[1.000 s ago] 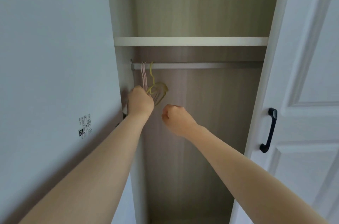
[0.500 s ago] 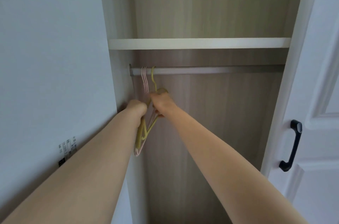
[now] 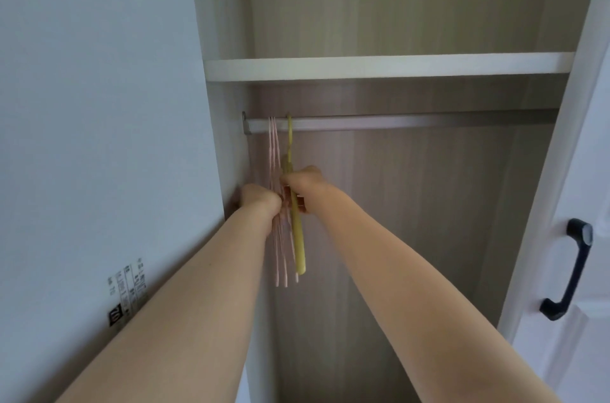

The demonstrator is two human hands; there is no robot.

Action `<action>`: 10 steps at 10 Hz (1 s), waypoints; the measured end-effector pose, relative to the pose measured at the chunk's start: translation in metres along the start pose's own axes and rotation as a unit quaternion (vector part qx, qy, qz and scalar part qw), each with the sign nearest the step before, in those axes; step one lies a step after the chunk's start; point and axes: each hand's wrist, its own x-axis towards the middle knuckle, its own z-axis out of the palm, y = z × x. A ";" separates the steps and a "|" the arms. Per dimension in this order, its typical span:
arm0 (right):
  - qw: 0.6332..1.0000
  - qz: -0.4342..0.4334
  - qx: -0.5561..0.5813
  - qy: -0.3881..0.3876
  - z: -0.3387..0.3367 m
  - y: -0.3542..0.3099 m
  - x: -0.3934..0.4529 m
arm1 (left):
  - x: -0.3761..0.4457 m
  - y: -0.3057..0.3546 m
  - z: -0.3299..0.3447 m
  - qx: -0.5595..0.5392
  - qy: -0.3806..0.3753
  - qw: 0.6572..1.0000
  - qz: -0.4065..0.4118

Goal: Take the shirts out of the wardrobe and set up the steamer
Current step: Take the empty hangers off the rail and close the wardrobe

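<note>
- Head view: the fingers of both hands are turned away from the camera, so the grips can only be read from curled knuckles; the wardrobe floor is cut off at the bottom edge.
- No shirt can be made out: only bare hangers hang from the metal rail (image 3: 412, 121), bunched at its left end against the wardrobe's left side panel (image 3: 227, 138).
- The pink hangers (image 3: 274, 152) are thin, several hooked close together; the yellow hanger (image 3: 298, 247) hooks just right of them and is thicker.
- The left hand (image 3: 260, 199) is curled against the pink hangers below the rail; whether it really grasps them is unclear.
- The right hand (image 3: 302, 183) curls round the yellow hanger's neck.
- Right of the hangers the rail runs bare to the white door (image 3: 581, 171) with its dark handle (image 3: 569, 270); a white shelf (image 3: 386, 66) sits just above the rail.
</note>
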 end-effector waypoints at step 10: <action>0.997 -0.066 -0.027 0.039 -0.052 0.004 -0.026 | -0.072 0.024 0.027 -0.209 -0.031 0.974 0.087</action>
